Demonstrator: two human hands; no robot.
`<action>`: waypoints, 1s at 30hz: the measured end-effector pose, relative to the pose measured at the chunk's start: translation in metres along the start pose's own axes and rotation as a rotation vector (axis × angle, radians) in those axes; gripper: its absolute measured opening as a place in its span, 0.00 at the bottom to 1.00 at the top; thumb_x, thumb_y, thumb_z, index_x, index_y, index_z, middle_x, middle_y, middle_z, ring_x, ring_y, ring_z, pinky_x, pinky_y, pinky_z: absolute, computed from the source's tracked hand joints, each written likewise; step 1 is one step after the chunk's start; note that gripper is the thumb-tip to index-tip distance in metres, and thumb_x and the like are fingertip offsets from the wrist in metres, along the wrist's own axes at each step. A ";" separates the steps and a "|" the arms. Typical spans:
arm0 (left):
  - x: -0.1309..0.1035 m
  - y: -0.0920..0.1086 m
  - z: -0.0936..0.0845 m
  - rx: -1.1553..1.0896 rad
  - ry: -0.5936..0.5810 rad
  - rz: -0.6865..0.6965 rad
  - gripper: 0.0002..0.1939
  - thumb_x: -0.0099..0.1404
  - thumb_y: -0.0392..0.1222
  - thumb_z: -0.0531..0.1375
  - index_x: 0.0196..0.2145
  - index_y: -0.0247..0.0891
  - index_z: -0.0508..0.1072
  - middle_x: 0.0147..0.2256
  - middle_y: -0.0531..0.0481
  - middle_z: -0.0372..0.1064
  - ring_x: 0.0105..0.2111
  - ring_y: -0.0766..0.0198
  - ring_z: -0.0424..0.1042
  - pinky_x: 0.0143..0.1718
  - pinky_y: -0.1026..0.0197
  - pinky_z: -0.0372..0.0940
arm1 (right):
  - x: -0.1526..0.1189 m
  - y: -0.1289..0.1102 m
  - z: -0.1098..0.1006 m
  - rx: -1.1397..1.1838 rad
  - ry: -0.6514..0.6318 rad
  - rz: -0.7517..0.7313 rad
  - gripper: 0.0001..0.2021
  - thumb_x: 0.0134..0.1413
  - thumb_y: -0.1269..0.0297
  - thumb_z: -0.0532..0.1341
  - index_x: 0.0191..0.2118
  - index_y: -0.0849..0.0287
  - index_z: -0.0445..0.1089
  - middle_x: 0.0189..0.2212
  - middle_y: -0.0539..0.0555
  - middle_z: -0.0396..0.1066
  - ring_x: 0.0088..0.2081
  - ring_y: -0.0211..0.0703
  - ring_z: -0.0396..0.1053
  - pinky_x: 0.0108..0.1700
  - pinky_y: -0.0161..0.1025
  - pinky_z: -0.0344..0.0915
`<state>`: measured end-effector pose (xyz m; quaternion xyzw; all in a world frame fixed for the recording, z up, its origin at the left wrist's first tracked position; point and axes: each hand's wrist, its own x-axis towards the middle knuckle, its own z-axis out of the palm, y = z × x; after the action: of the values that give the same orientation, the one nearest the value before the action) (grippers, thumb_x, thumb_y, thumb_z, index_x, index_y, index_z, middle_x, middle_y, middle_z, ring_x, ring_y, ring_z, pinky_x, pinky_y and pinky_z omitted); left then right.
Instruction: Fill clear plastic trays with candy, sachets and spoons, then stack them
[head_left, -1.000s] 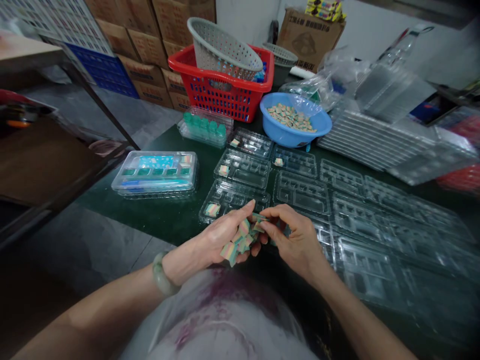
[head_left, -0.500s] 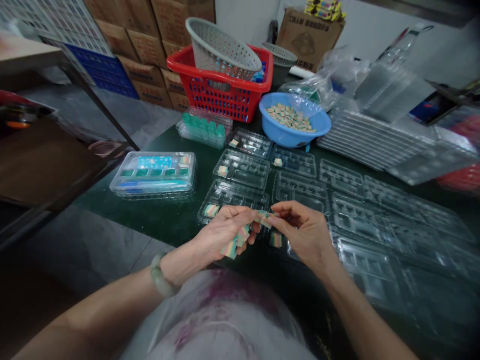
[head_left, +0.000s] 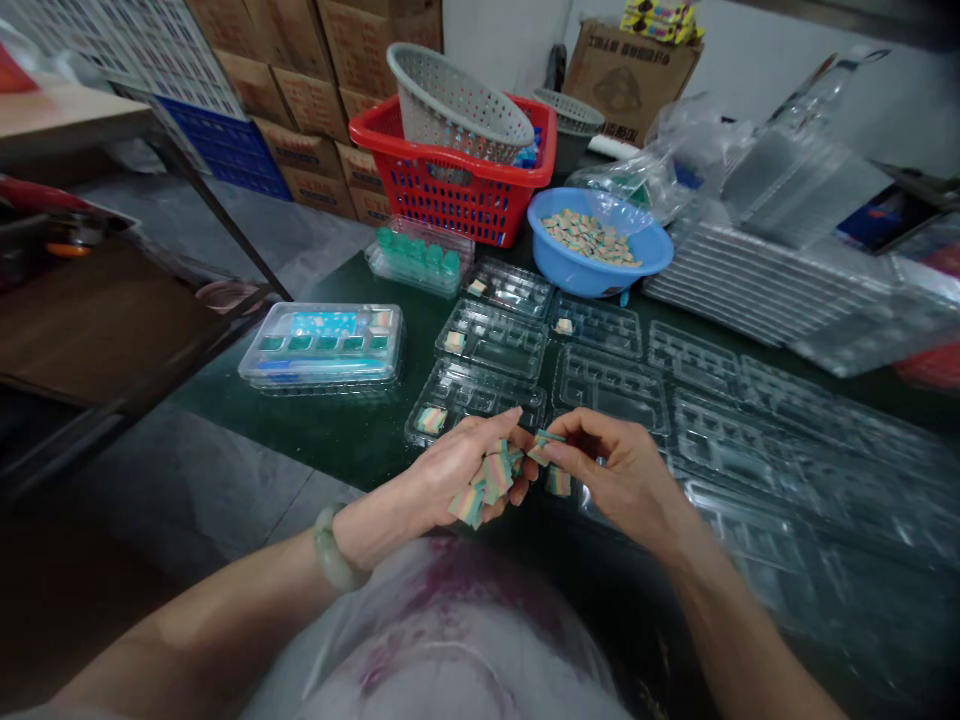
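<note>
My left hand (head_left: 457, 465) is cupped around several pastel-striped square pieces (head_left: 495, 472), banded in pink, yellow and green. Close beside it, my right hand (head_left: 611, 455) pinches a small stack of the same striped squares (head_left: 546, 444) between thumb and fingers. Below that hand another striped piece (head_left: 558, 482) lies in a clear plastic tray, largely hidden by the hand. Just beyond my left hand is a clear compartment tray (head_left: 487, 385) with striped squares (head_left: 431, 420) in its corner compartment. Similar squares (head_left: 454, 341) sit in the tray behind.
A blue basin (head_left: 600, 272) of loose striped squares stands at the back, beside a red basket (head_left: 450, 195) with a grey colander (head_left: 457, 105). Packed clear boxes (head_left: 322, 350) sit at left. Rows of clear trays (head_left: 720, 430) and stacked trays (head_left: 765, 290) cover the right.
My right hand has drawn slightly away from my left, carrying the pinched squares. My left thumb has lifted, baring more of the squares in the palm. The view has shifted a little.
</note>
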<state>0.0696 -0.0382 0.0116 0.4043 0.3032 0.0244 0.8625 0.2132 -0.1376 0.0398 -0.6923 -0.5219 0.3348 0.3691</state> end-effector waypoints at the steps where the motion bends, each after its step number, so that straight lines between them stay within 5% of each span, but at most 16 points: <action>1: 0.001 0.000 0.000 -0.038 -0.003 -0.026 0.24 0.60 0.59 0.49 0.28 0.34 0.69 0.18 0.47 0.66 0.14 0.67 0.63 0.10 0.69 0.54 | -0.001 -0.003 -0.002 0.021 -0.026 -0.009 0.06 0.53 0.64 0.58 0.31 0.60 0.68 0.25 0.48 0.68 0.27 0.34 0.63 0.30 0.33 0.59; 6: 0.004 -0.002 0.001 -0.070 0.074 -0.081 0.30 0.56 0.67 0.48 0.28 0.34 0.69 0.13 0.52 0.61 0.09 0.68 0.59 0.08 0.68 0.53 | -0.003 -0.019 0.006 -0.017 -0.213 -0.130 0.03 0.51 0.70 0.59 0.28 0.58 0.68 0.28 0.47 0.69 0.28 0.33 0.64 0.31 0.31 0.57; 11: 0.004 -0.006 -0.001 -0.059 0.013 -0.069 0.34 0.53 0.71 0.46 0.21 0.33 0.66 0.12 0.53 0.57 0.09 0.70 0.56 0.08 0.68 0.51 | -0.003 -0.020 0.023 -0.228 -0.113 -0.166 0.07 0.49 0.69 0.61 0.37 0.54 0.67 0.27 0.45 0.67 0.29 0.35 0.63 0.33 0.34 0.57; 17: 0.007 -0.004 -0.003 -0.163 -0.001 -0.093 0.33 0.52 0.71 0.48 0.31 0.34 0.67 0.14 0.56 0.57 0.09 0.70 0.56 0.08 0.67 0.52 | -0.011 -0.011 0.032 -0.231 -0.010 -0.272 0.04 0.52 0.71 0.59 0.34 0.56 0.68 0.35 0.49 0.68 0.38 0.36 0.64 0.40 0.35 0.59; 25: 0.002 0.005 0.000 -0.142 0.003 -0.149 0.31 0.55 0.68 0.48 0.34 0.34 0.67 0.17 0.52 0.62 0.13 0.67 0.62 0.09 0.68 0.54 | -0.015 -0.011 0.020 0.084 -0.027 -0.065 0.03 0.51 0.67 0.60 0.29 0.58 0.65 0.28 0.47 0.67 0.29 0.34 0.63 0.32 0.34 0.60; 30: -0.002 0.004 0.001 0.009 -0.079 -0.040 0.27 0.58 0.63 0.49 0.33 0.33 0.69 0.19 0.48 0.65 0.14 0.68 0.62 0.10 0.70 0.53 | -0.015 -0.002 0.011 0.295 0.020 0.065 0.06 0.51 0.62 0.60 0.31 0.59 0.66 0.26 0.49 0.69 0.28 0.36 0.65 0.32 0.35 0.61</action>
<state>0.0691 -0.0368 0.0166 0.4029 0.2769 -0.0101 0.8723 0.1992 -0.1498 0.0368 -0.6506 -0.4406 0.4126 0.4609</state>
